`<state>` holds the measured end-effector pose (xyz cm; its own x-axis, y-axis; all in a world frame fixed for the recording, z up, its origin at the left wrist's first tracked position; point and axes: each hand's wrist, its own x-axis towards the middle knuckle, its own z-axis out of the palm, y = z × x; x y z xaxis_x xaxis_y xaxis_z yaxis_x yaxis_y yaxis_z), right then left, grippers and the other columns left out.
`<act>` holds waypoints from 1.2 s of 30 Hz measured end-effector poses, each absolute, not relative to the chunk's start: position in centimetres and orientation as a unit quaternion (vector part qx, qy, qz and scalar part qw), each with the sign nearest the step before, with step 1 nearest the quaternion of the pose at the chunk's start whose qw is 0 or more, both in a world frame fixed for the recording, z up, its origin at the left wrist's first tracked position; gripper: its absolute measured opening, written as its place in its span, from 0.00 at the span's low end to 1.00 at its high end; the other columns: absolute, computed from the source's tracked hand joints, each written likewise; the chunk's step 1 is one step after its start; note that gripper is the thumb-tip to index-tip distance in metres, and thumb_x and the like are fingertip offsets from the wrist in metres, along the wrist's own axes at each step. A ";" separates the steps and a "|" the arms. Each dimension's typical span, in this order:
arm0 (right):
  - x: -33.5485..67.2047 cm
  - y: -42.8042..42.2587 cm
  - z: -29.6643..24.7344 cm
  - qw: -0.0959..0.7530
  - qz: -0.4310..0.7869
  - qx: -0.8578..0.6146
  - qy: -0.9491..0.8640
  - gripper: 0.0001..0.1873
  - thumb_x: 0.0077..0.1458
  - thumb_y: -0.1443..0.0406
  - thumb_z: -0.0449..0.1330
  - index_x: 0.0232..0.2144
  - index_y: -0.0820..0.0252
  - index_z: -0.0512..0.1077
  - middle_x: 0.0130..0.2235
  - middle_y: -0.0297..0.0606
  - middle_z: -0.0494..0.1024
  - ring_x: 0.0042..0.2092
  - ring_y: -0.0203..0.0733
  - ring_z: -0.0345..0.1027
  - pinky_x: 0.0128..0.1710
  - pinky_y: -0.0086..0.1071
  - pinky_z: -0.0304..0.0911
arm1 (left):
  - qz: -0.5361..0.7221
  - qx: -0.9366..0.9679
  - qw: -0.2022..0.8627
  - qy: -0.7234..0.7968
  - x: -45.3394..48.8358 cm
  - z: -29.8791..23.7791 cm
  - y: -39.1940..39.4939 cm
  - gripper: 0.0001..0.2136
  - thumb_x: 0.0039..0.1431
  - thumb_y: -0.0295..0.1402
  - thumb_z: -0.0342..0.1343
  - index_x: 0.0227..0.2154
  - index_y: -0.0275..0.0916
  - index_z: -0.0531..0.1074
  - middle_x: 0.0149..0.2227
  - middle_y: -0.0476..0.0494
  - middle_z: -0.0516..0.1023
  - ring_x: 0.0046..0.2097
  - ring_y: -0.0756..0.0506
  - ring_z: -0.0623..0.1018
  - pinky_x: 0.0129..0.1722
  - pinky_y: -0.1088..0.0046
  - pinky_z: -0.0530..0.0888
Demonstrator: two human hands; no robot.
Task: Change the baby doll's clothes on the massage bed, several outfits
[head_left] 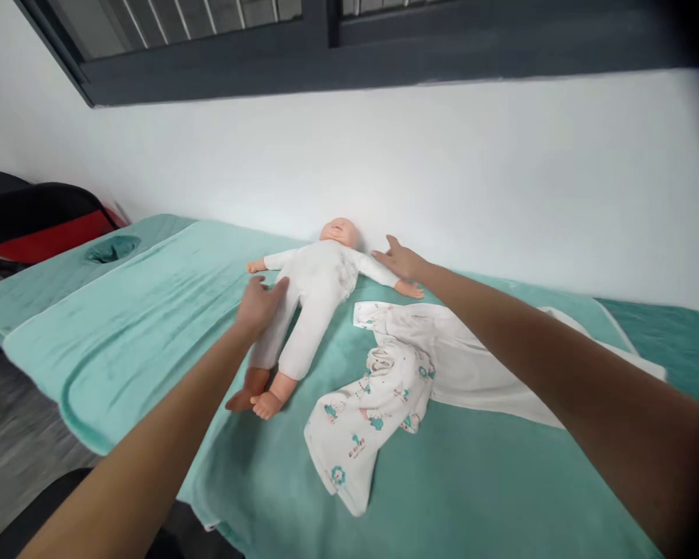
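Note:
A baby doll in a white bodysuit lies on its back on a teal-covered bed, head toward the wall, arms spread. My left hand rests against the doll's hip and upper leg, fingers loosely apart, holding nothing. My right hand lies open on the doll's outstretched arm near its shoulder. A white printed baby garment lies crumpled beside the doll's legs, under my right forearm.
A white cloth spreads out on the bed to the right of the garment. The white wall runs close behind the doll's head. A red and black chair stands at the far left. The bed's near edge drops to a grey floor.

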<state>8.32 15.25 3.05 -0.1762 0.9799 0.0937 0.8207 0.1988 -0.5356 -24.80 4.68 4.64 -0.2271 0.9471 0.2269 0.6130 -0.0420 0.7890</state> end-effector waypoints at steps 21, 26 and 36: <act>24.4 -6.9 3.2 -0.022 0.011 -0.678 -0.734 0.27 0.64 0.61 0.53 0.64 0.59 0.59 0.66 0.47 0.62 0.65 0.52 0.56 0.60 0.40 0.55 | 0.283 0.817 0.337 0.372 -8.4 4.7 -13.5 0.23 0.55 0.30 0.56 0.55 0.43 0.68 0.51 0.45 0.77 0.50 0.43 0.76 0.52 0.67 0.71; 24.7 -5.0 2.1 -0.007 0.001 -0.702 -0.712 0.25 0.68 0.60 0.47 0.64 0.59 0.57 0.67 0.49 0.60 0.65 0.54 0.56 0.58 0.43 0.57 | 0.279 0.796 0.236 0.482 -7.6 0.1 -14.1 0.21 0.62 0.30 0.51 0.59 0.39 0.65 0.57 0.39 0.74 0.57 0.40 0.73 0.56 0.63 0.69; 25.2 -2.2 1.1 -0.044 -0.028 -0.707 -0.705 0.16 0.65 0.67 0.49 0.52 0.62 0.69 0.54 0.52 0.72 0.56 0.53 0.63 0.49 0.41 0.58 | 0.252 0.823 0.136 0.490 -7.4 -2.2 -14.2 0.19 0.61 0.27 0.52 0.56 0.40 0.68 0.52 0.39 0.76 0.53 0.39 0.75 0.50 0.63 0.72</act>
